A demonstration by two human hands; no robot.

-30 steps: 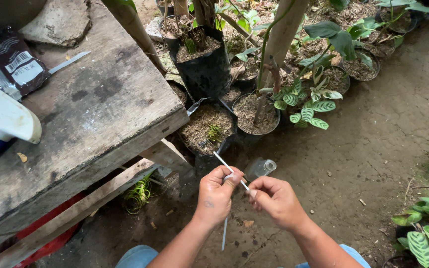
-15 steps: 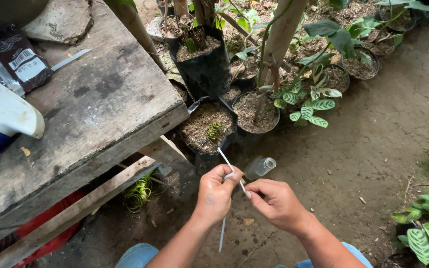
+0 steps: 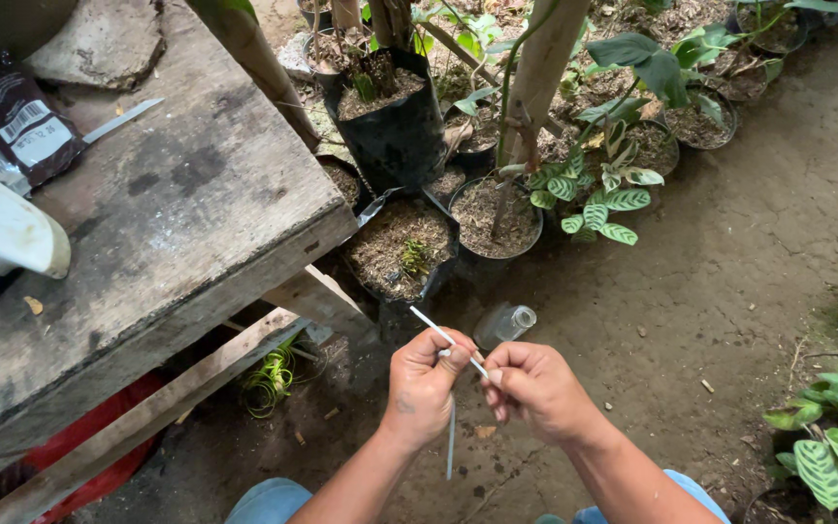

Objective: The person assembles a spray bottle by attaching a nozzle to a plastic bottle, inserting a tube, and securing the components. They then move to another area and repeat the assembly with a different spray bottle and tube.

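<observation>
Head view: the left hand [image 3: 426,386] and right hand [image 3: 533,388] meet low over the dirt floor [image 3: 729,291], both pinched shut on a thin white strip [image 3: 443,339] that slants up-left from the fingers and hangs down below them. A small clear bottle [image 3: 504,325] lies just beyond the knuckles. Judging by this, the pinch points should sit close together so the limp strip stays taut and does not slip.
</observation>
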